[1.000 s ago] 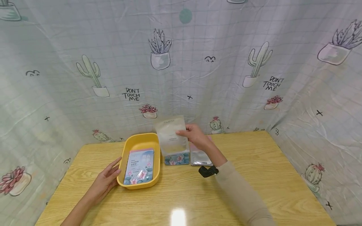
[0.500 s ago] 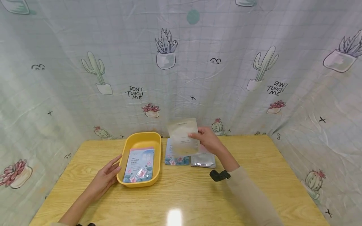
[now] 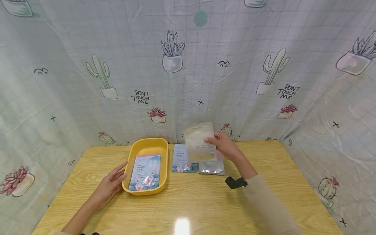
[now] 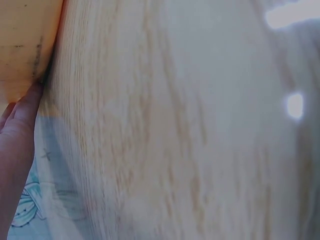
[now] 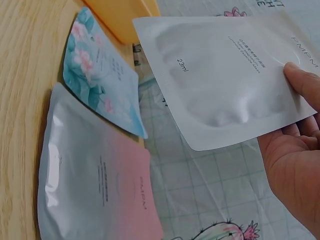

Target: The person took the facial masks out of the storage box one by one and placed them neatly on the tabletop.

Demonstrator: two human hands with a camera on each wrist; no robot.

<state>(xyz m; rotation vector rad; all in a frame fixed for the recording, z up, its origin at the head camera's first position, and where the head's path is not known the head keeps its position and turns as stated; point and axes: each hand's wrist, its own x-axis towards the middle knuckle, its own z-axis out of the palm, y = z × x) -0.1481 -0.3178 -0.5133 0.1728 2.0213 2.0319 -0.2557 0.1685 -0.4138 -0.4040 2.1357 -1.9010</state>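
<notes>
Cactus-printed pale fabric curtain (image 3: pixel 188 85) behind a yellow-brown wood-grain table (image 3: pixel 182 202).
A yellow round-cornered tray (image 3: pixel 148 148) stands left on the table, containing a blue flat sachet with pink lotus print (image 3: pixel 145 173). A pale silver flat sachet marked PMPM (image 3: pixel 195 147) is raised above the table, right of the tray; below it lie a second blue lotus-printed sachet (image 3: pixel 180 166) and, just beside that, a silver-and-pink sachet (image 3: pixel 211 168). Right hand (image 3: pixel 224 145): thumb and fingers closed, pinching the raised sachet's right edge. Left hand (image 3: pixel 110 186): fingers extended, touching the tray's left side, gripping nothing.
</notes>
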